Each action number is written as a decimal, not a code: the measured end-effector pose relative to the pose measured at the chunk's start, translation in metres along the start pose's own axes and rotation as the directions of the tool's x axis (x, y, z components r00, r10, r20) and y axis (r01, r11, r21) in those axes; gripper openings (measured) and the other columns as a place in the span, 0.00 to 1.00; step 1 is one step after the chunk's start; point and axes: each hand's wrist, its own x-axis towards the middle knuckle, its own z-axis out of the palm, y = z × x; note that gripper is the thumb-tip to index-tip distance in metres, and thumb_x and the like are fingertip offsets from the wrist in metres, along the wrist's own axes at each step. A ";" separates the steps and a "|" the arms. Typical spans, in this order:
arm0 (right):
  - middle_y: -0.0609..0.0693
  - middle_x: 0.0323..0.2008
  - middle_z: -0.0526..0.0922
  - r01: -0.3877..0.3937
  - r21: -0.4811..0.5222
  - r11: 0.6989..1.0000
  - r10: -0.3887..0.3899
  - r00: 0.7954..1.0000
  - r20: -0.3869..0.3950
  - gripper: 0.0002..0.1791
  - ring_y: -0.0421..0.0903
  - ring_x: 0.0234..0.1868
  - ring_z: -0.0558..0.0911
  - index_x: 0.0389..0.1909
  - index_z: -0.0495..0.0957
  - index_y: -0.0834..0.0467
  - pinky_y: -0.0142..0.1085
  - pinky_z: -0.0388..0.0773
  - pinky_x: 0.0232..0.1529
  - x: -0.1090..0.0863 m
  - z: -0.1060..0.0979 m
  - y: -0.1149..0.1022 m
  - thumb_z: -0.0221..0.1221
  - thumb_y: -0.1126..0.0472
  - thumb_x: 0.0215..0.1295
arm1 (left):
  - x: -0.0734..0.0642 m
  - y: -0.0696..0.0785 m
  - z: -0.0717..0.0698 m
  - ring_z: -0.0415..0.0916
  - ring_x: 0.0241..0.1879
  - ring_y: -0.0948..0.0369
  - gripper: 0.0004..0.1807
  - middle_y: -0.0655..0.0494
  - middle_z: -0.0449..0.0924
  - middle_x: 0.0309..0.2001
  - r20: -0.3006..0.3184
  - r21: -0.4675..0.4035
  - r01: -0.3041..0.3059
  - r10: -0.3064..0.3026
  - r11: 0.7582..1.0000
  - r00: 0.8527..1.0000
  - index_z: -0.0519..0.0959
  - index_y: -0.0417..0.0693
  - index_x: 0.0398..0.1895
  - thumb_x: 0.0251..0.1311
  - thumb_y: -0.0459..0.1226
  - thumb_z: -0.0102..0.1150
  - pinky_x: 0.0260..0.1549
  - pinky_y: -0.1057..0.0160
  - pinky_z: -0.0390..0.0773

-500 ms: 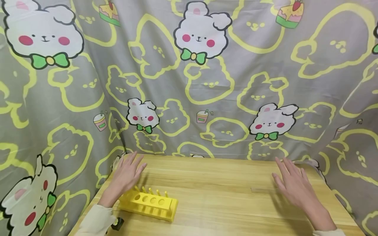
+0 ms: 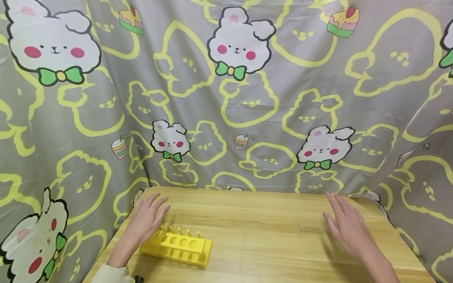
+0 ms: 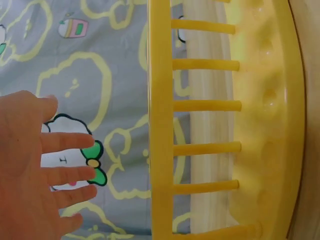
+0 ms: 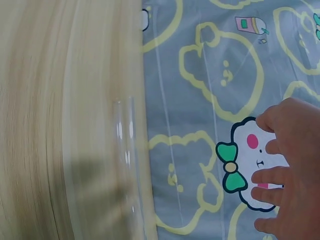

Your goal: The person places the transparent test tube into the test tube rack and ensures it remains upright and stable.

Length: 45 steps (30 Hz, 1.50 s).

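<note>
A yellow test tube rack, with a row of round holes and several upright pegs, stands on the left of the table. My left hand is held over its left end, fingers spread and fairly straight, hiding that corner. The left wrist view shows the rack beside the hand, which holds nothing. My right hand hovers with extended fingers over the right side of the table. Just left of it lies a clear tube, seen better as a transparent test tube in the right wrist view.
The wooden table reaches back to a grey curtain printed with rabbits, which also hangs along both sides. A small dark object shows at the bottom edge, beside the left sleeve.
My left hand has dropped slightly back towards me, its fingers still spread. The right hand has shifted a little to the left. The rack and tube lie as before.
</note>
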 end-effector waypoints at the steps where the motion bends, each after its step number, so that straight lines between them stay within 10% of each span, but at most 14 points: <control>1: 0.74 0.70 0.63 0.006 0.006 1.000 -0.006 1.000 -0.008 0.36 0.75 0.66 0.65 0.80 0.55 0.60 0.71 0.45 0.72 0.000 0.000 -0.001 0.56 0.58 0.77 | -0.003 0.000 0.000 0.65 0.68 0.35 0.24 0.34 0.71 0.67 -0.007 -0.016 0.002 -0.002 1.000 1.000 0.79 0.40 0.63 0.79 0.49 0.49 0.68 0.29 0.55; 14: 0.67 0.74 0.63 -0.045 0.138 0.989 0.049 0.998 -0.025 0.37 0.75 0.66 0.65 0.82 0.54 0.54 0.77 0.59 0.60 -0.008 0.002 -0.012 0.56 0.60 0.77 | -0.023 -0.006 -0.003 0.78 0.53 0.46 0.14 0.49 0.81 0.51 -0.038 -0.167 -0.003 -0.003 0.986 0.999 0.85 0.42 0.52 0.73 0.41 0.61 0.50 0.38 0.78; 35: 0.61 0.69 0.70 0.008 0.244 0.970 0.015 0.995 -0.095 0.36 0.65 0.66 0.69 0.78 0.63 0.52 0.69 0.71 0.56 -0.012 0.023 -0.043 0.62 0.66 0.71 | -0.053 -0.031 -0.001 0.80 0.39 0.58 0.26 0.57 0.80 0.42 -0.019 -0.181 -0.155 0.155 0.971 0.988 0.88 0.45 0.42 0.35 0.42 0.85 0.33 0.56 0.83; 45: 0.58 0.67 0.73 0.050 0.227 0.973 -0.027 0.994 -0.106 0.38 0.58 0.65 0.72 0.78 0.64 0.53 0.63 0.74 0.54 -0.010 0.032 -0.055 0.65 0.67 0.69 | -0.055 -0.037 -0.001 0.78 0.41 0.63 0.26 0.56 0.80 0.44 0.032 -0.178 -0.125 0.133 0.976 0.991 0.88 0.47 0.42 0.32 0.37 0.85 0.31 0.61 0.80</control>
